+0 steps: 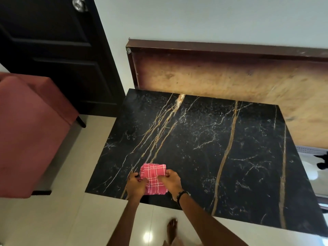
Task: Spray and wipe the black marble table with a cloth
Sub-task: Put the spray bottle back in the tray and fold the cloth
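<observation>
Cloth (154, 178), pink with a white check, sits folded at the near left part of the black marble surface (230, 148), close to its front edge. Both hands are on it: the left hand (135, 183) pinches the left side and the right hand (171, 180) pinches the right side, fingers curled into the fabric, as if folding or squaring it into a pad.

No spray bottle shows anywhere in view, so I cannot tell whether the marble is already wet; wiping it dry would likely only push dust about and leave streaks on the dark polish.

The pad is small next to the slab, so the far corners near the wooden board (230, 77) leaning on the wall could easily be missed. A loosely folded cloth may also come undone mid-stroke, or slip over the close front edge to the floor (79, 219).
</observation>
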A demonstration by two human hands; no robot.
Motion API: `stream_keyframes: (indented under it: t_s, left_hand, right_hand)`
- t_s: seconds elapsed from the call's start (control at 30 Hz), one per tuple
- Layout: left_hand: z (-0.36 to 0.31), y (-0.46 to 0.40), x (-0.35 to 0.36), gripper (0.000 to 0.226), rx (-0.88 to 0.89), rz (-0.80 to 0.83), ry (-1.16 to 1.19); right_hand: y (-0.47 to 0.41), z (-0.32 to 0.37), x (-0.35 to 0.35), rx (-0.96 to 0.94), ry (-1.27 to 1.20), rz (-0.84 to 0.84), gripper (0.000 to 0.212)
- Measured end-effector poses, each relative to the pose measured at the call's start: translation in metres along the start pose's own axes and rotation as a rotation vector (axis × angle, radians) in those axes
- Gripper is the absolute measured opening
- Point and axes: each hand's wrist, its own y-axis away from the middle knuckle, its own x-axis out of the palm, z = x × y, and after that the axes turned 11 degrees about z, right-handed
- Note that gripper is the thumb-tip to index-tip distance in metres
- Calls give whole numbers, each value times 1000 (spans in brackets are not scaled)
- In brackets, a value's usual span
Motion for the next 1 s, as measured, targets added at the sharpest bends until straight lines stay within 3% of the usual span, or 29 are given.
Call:
stream_keyframes:
  t_s: [0.23, 0.4, 0.47, 0.77, 1.0]
  left_hand:
    - [-13, 19, 22, 30, 4, 167, 261]
    - [-49, 35, 54, 31, 36, 338, 388]
    - [-68, 41, 72, 30, 56, 366, 400]
    - [-143, 70, 190, 30, 151, 532, 335]
    - [-175, 106, 327, 25, 192, 753, 115]
  right_hand:
    - [13, -7, -40, -145, -213, 114, 15]
    - [31, -12, -96, -256, -447, 144, 40]
    - [38, -17, -121, -304, -547, 131, 39]
    - [73, -38, -244, -390, -774, -21, 39]
    - [112, -84, -380, -415, -770, -299, 33]
